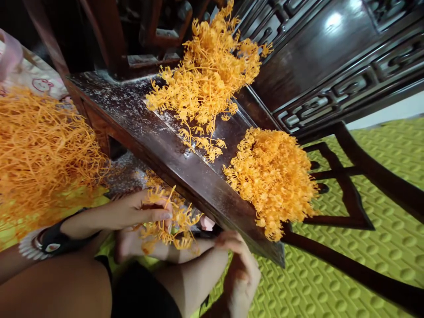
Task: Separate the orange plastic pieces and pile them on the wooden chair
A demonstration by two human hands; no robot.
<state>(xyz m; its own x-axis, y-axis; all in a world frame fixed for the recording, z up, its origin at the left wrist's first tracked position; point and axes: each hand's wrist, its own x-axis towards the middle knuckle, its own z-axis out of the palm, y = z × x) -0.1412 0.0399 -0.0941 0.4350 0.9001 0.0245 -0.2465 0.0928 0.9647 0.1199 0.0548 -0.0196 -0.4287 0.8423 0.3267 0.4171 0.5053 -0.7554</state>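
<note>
My left hand (150, 212) is closed around a small bunch of orange plastic flower sprigs (180, 221), whose curled tips stick out past the fingers over my legs. To the right, by my knee and the bench edge, my right hand (240, 269) has its fingers bent and pressed together; whether anything sits in them is hidden. Two heaps of similar curly orange pieces rest on the dark wooden bench: a tall pile (212, 70) at the back and a rounded pile (274, 181) nearer the right end.
A large mass of thin orange strands (39, 163) lies at the left, below a pale cloth bag (43, 81). White specks cover part of the bench (115, 101). Carved dark wood panels (314, 57) rise behind. A chair frame (357, 176) stands over the yellow-green mat (380, 247).
</note>
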